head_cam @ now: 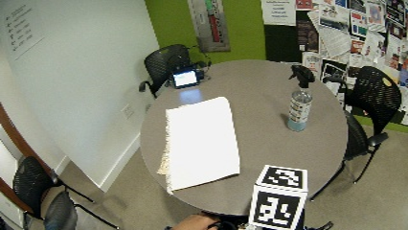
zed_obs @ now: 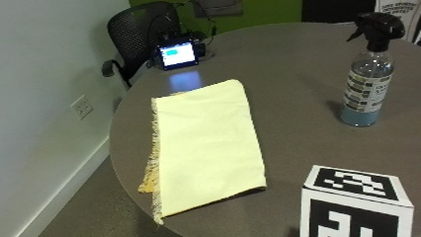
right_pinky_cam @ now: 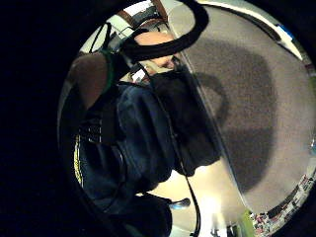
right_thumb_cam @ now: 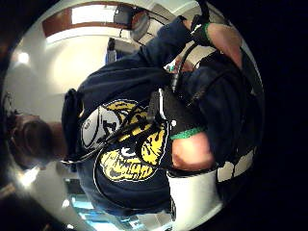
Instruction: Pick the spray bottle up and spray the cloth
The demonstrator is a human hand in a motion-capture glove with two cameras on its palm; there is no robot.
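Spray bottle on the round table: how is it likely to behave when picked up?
The spray bottle stands upright, tall and narrow on the table, so a sideways knock would probably tip it. Liquid shows only near its base, so it is likely light. Its clear, smooth body may be a bit slippery; the black trigger head looks like the easier hold.

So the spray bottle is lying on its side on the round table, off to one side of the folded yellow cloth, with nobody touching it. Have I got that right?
Not quite: the spray bottle is standing upright, not lying on its side, as the outside view shows. The rest holds: it is on the round table, apart from the folded yellow cloth, and nobody is touching it.
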